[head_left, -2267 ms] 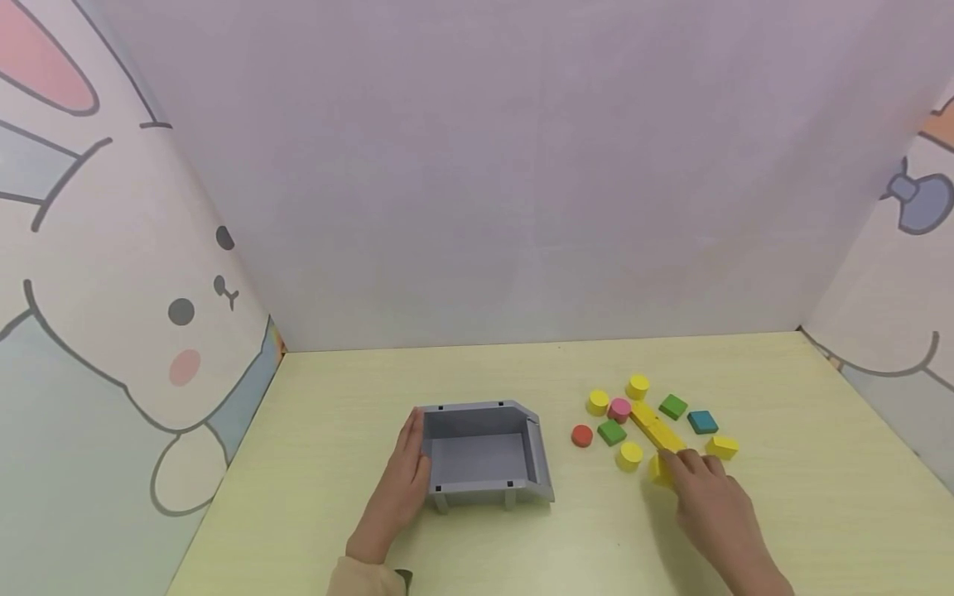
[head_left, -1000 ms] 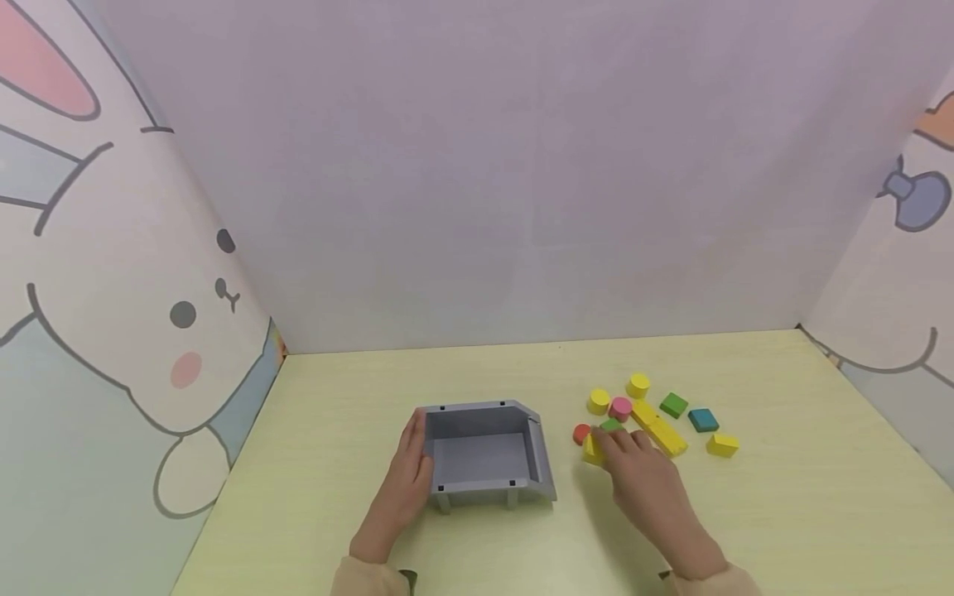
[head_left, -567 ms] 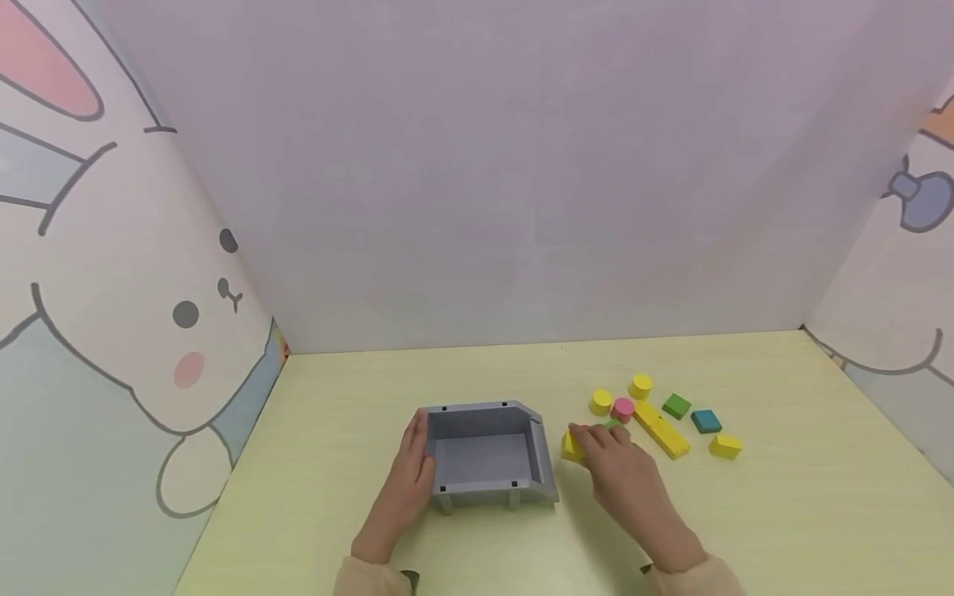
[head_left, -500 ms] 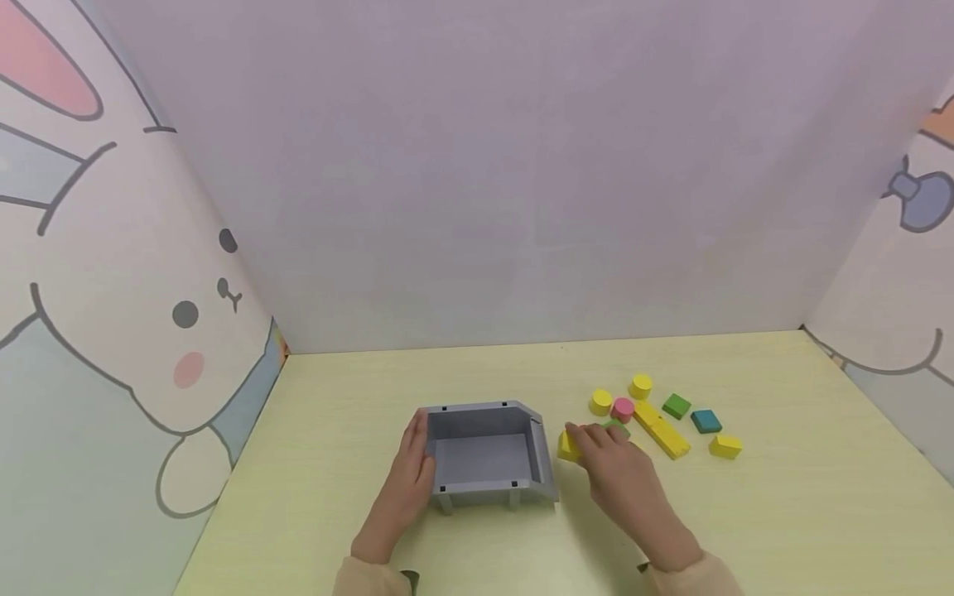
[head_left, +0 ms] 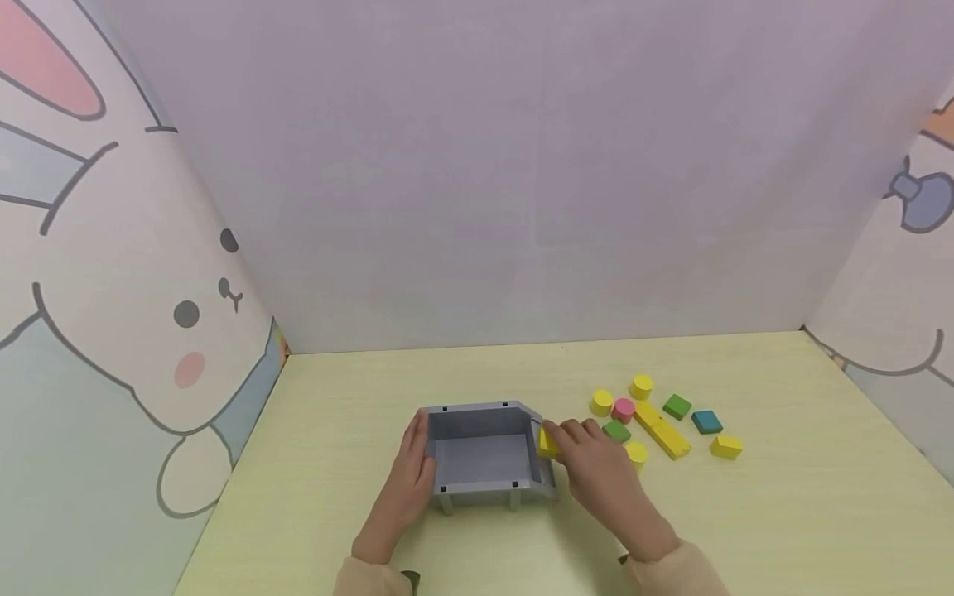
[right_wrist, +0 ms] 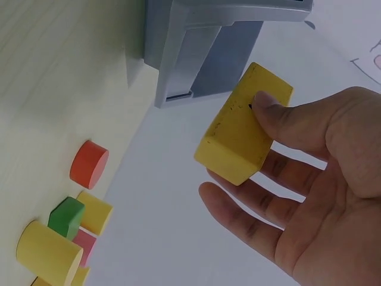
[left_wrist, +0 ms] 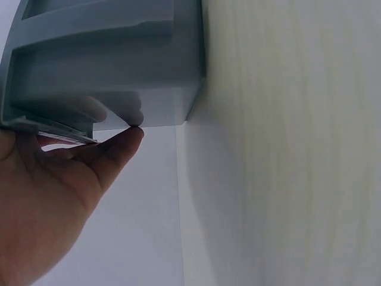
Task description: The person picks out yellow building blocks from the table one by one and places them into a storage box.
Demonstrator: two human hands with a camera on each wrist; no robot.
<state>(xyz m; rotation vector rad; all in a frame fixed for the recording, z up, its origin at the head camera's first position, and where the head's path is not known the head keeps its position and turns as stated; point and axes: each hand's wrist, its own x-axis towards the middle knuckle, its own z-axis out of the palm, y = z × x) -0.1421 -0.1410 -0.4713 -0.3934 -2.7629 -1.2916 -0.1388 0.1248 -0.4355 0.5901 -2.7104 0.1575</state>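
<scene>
Pinching yellow block (head_left: 546, 442) w/ right hand (head_left: 596, 472) at gray box (head_left: 484, 414) rim | left hand (head_left: 402, 488) flat on box side

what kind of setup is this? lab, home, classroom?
Likely a staged tabletop booth, not a lived-in room: a pale yellow table walled by cartoon rabbit panels, holding only a grey bin and loose coloured blocks. Child's play corner is possible.

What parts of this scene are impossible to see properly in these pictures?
- Red disc: head view, hidden behind the right hand.
- Gray box: left wrist view, edge cuts it off, inside unseen.
- Yellow block: head view, fingers cover most.
- Left hand: wrist view, mostly blurred palm.
</scene>
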